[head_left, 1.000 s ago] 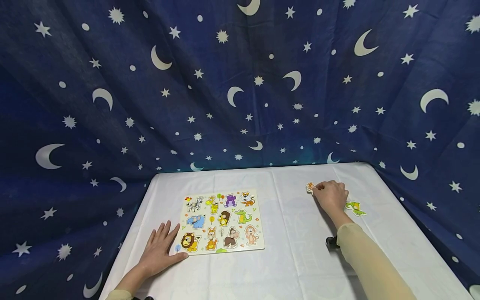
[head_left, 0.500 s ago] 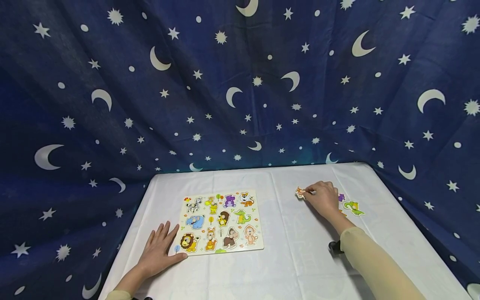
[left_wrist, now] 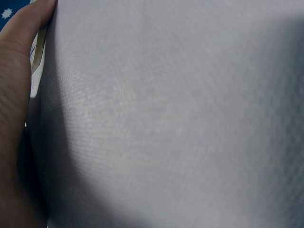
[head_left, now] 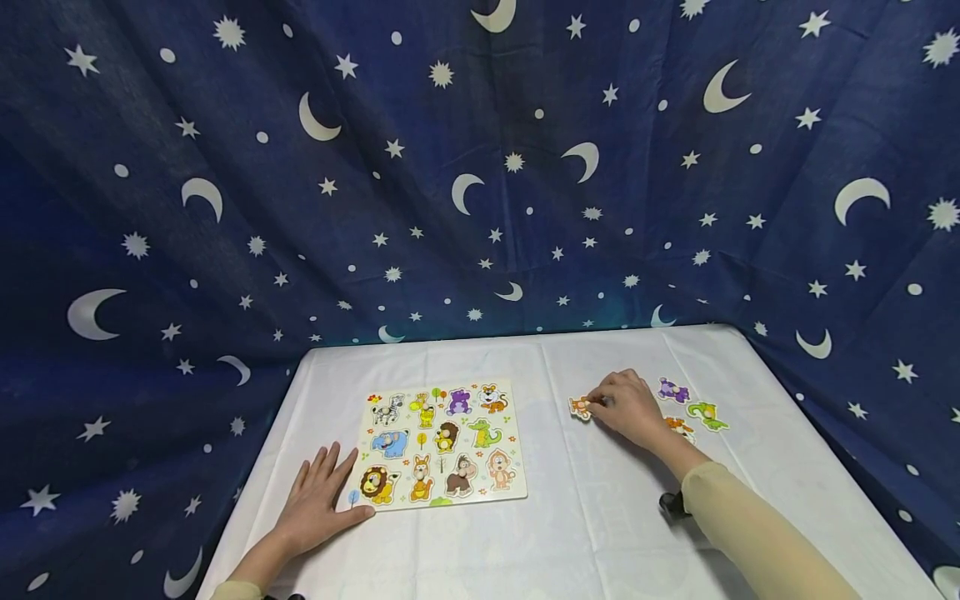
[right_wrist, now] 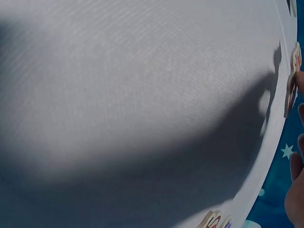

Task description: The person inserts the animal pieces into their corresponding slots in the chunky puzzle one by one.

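My right hand (head_left: pixel 628 408) pinches a small orange-brown animal puzzle piece (head_left: pixel 579 407) between thumb and fingers. In the right wrist view, the piece (right_wrist: pixel 292 88) appears edge-on at the far right, with the fingertips on its face. A flat puzzle board (head_left: pixel 405 462) printed with cartoon animals lies left of centre. My left hand (head_left: pixel 318 500) rests with fingers spread at the board's left side, its thumb by the lower left corner. The left wrist view has the thumb (left_wrist: pixel 21 28) at the board's edge.
Behind the right hand lie a purple animal piece (head_left: pixel 673 390), a green crocodile piece (head_left: pixel 708 416) and an orange piece (head_left: pixel 679 428), partly covered by the hand. A white cloth (head_left: pixel 555 533) covers the table. A dark blue star-and-moon curtain (head_left: pixel 480 167) hangs behind it.
My right hand has moved left and slightly nearer with the orange-brown piece, uncovering the purple and orange pieces. The left hand and the board stay put.
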A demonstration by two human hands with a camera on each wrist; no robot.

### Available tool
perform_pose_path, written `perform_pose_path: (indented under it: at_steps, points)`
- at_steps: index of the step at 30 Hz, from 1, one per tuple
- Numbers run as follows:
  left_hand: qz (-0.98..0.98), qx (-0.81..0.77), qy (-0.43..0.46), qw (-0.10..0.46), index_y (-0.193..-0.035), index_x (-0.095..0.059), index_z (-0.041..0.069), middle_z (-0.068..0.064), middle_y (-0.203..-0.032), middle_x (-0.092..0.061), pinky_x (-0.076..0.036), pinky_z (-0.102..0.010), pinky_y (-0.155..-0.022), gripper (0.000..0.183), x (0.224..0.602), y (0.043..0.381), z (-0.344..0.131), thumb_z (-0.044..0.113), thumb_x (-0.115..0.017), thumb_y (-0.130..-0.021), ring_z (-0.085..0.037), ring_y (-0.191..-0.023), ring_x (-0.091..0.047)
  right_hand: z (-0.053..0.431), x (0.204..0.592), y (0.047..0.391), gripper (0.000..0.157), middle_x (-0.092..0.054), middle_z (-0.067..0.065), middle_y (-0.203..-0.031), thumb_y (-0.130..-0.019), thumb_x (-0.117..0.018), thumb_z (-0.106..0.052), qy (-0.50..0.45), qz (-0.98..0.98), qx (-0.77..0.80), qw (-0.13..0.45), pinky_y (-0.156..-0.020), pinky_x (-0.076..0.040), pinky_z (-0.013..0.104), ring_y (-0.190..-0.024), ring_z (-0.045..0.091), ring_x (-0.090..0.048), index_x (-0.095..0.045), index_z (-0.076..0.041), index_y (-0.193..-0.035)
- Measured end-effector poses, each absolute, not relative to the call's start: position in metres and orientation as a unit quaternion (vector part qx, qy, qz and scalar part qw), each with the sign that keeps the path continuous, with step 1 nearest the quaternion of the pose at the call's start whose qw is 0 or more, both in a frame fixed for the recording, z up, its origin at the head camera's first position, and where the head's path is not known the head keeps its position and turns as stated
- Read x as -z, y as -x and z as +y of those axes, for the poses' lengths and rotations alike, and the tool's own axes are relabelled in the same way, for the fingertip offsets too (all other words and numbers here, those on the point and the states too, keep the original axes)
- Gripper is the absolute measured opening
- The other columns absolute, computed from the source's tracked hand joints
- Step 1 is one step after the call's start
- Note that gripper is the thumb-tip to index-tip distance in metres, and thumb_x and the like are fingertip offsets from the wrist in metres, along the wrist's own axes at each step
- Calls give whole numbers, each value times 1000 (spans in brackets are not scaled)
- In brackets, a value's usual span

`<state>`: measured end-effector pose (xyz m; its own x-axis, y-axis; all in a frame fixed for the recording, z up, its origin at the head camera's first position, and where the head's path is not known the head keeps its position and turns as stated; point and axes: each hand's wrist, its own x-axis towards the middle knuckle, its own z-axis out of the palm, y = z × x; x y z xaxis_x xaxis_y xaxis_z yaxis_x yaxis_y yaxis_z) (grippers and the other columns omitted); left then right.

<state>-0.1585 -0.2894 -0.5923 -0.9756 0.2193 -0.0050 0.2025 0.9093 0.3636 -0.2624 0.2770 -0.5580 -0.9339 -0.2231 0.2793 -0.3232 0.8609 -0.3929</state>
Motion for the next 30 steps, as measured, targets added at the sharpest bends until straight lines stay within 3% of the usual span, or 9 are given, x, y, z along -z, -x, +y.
perform_pose_path:
  at_steps: [17, 24, 30]
  points:
    - [977, -181, -110, 23, -160, -36, 12, -23, -167, -17, -1, -63, -123, 108, 591, 159, -289, 75, -70, -79, -46, -154, -7, 285, 569, 258, 9, -59, -15, -91, -83, -87, -28, -216, -953, -191, 96, -87, -44, 42, -99, 15, -51, -84, -30, -91]
    - [976, -186, -110, 22, -160, -36, 12, -24, -167, -16, -1, -63, -123, 108, 591, 158, -290, 74, -70, -79, -46, -154, -7, 281, 575, 249, 14, -65, -12, -91, -84, -85, -35, -143, -960, -220, 102, -79, -39, 42, -96, 19, -54, -83, -28, -96]
    - [976, -185, -109, 24, -161, -35, 12, -24, -167, -16, 0, -62, -123, 108, 592, 158, -290, 74, -70, -80, -46, -154, -7, 272, 578, 232, 26, -70, 3, -100, -83, -86, -36, -39, -955, -266, 124, -80, -38, 50, -100, 31, -55, -81, -18, -102]
